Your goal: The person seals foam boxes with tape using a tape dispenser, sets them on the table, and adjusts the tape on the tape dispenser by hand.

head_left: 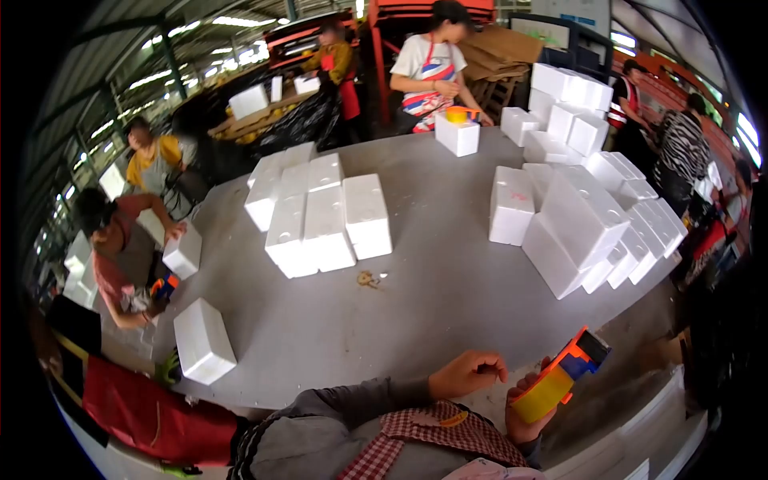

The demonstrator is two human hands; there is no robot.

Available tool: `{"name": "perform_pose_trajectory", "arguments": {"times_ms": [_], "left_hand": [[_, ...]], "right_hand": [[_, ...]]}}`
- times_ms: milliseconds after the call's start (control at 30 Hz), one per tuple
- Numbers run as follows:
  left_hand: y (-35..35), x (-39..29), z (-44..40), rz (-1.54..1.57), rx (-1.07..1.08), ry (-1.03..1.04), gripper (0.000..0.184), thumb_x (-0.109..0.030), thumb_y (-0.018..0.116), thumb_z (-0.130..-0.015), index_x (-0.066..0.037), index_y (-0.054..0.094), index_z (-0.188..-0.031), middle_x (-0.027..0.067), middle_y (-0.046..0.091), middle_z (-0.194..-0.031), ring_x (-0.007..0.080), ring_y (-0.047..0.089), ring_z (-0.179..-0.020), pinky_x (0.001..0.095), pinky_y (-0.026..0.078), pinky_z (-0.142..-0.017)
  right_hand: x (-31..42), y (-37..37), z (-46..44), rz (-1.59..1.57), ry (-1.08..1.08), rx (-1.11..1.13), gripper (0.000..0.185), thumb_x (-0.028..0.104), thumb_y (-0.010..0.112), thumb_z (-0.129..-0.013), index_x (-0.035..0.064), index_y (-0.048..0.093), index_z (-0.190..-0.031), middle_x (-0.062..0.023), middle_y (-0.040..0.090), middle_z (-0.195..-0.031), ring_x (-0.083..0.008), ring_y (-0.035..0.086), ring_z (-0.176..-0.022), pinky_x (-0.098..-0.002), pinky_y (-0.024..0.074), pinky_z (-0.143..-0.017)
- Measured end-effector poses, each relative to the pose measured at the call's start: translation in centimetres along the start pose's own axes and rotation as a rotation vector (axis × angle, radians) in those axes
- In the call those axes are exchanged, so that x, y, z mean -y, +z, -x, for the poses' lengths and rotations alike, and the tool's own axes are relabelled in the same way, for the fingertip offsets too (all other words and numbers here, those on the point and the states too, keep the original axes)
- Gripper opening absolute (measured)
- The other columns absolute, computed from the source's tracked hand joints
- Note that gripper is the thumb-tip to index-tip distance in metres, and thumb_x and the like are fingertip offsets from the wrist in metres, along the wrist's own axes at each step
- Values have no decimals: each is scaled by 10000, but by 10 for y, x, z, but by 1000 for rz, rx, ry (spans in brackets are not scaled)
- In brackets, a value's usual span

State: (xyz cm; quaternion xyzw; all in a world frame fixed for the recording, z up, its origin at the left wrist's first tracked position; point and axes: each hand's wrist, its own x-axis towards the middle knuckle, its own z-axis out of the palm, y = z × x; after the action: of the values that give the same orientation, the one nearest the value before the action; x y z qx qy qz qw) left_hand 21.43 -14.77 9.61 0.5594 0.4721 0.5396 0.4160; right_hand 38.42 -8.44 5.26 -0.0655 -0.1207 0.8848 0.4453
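My right hand point(532, 410) is wrapped round an orange and blue tape dispenser point(564, 372) with a roll of yellow tape, tilted up at the table's near right edge. Just left of it, my left hand point(468, 374) has its fingers curled inward; whether they hold anything is too small to tell. It is not touching the dispenser. Beyond both hands lies the grey metal table point(432, 312). The nearest foam boxes to my hands are the white stack point(584, 216) on the right.
More white boxes point(320, 212) stand at centre left, and a single box point(204, 342) near the left edge. A co-worker point(120, 248) at left holds a box and a dispenser. Another person point(432, 72) stands across the table behind a box point(457, 138) with a tape dispenser on top.
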Motion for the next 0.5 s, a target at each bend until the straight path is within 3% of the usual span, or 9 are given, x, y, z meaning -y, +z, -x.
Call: {"name": "perform_pose_trajectory", "arguments": {"times_ms": [33,100,167,233,300,367,400,433,500], "left_hand": [[0,5,1,29,-28,-9,146,-38,495,-807,-35,554,-941,-2,508,-738,72,465,-684,225,407,-651],[-4,3,5,59,-79,-17,219,-24,477,-809,-36,562,-1010,-1,534,-760,79,483,-697,227,415,-667],[-9,-2,8,265,-139,-310,299,-8,465,-809,-38,538,-1097,30,570,-844,98,514,-797,237,419,-753],[-9,23,13,213,-260,-211,236,-73,438,-856,-41,551,-1060,35,558,-808,96,487,-741,241,410,-682],[-16,71,24,157,-367,-120,216,-137,411,-902,-43,564,-1023,41,547,-772,94,460,-685,245,401,-612],[-34,126,43,-528,-641,66,227,-193,389,-914,-49,562,-949,77,557,-781,149,500,-687,297,409,-595],[-43,147,54,-782,-765,73,246,-219,383,-917,-51,561,-901,97,564,-783,182,521,-692,323,413,-589],[-55,156,75,-852,-842,-42,276,-243,385,-913,-49,564,-830,121,573,-779,227,546,-703,349,417,-588],[-84,153,114,-219,-1030,-585,352,-291,394,-898,-39,552,-709,149,577,-742,272,567,-741,374,420,-596]], "right_hand": [[-3,6,-3,-67,80,27,533,334,430,-880,116,285,-1344,-48,471,-869,-136,432,-745,-264,390,-707],[-11,-6,-11,4,186,156,523,354,415,-882,136,293,-1342,-44,513,-898,-134,471,-767,-272,402,-706],[-24,-9,-12,89,287,35,516,383,409,-877,153,316,-1330,-37,556,-923,-136,516,-795,-280,418,-706],[-37,-21,-17,61,378,24,500,402,395,-874,170,344,-1314,-34,585,-952,-143,544,-819,-284,426,-701],[-50,-34,-24,422,307,53,471,343,462,-859,134,384,-1274,-41,575,-988,-161,547,-849,-315,437,-741],[-57,-38,-34,590,303,121,448,284,534,-841,95,423,-1231,-48,563,-1037,-181,551,-900,-351,448,-790],[-61,-40,-39,466,432,-17,439,271,558,-834,81,437,-1211,-52,552,-1070,-195,545,-940,-365,443,-820],[-65,-45,-46,339,556,-156,432,258,582,-827,67,451,-1191,-55,540,-1104,-208,539,-981,-378,437,-850],[-70,-78,-53,437,559,-164,431,311,554,-848,75,456,-1195,-63,520,-1157,-229,519,-1038,-372,427,-873]]}}
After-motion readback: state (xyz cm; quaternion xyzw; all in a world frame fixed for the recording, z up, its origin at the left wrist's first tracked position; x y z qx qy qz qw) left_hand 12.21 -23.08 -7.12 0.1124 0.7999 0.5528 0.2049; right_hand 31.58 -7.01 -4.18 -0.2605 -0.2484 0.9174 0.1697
